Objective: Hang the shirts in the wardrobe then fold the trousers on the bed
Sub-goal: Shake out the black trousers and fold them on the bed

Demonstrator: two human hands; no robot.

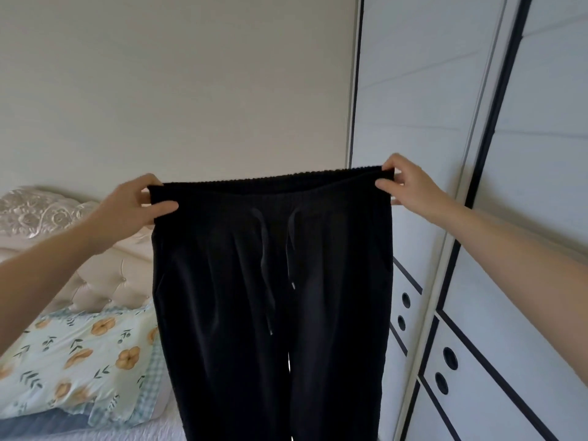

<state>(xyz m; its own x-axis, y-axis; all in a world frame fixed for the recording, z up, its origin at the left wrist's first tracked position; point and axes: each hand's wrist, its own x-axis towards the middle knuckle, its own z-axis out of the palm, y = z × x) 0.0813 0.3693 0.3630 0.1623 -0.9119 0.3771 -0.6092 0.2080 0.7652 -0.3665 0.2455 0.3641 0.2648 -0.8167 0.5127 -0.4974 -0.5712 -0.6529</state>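
Black drawstring trousers [270,281] hang upright, waistband stretched wide, legs down.

The trousers [270,281] were soft matt black cloth with a ribbed elastic waistband and a slightly shinier drawstring [265,265]. The headboard [105,275] looked like padded, buttoned cream leatherette with a satiny embossed top, and the pillow [79,354] was matt floral-print cotton. The wardrobe doors [525,218] were smooth, semi-matt white panels with glossy black trim.

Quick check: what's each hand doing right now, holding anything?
Left hand: pinching the left end of the black trousers' waistband, held up in the air.
Right hand: pinching the waistband's right end.
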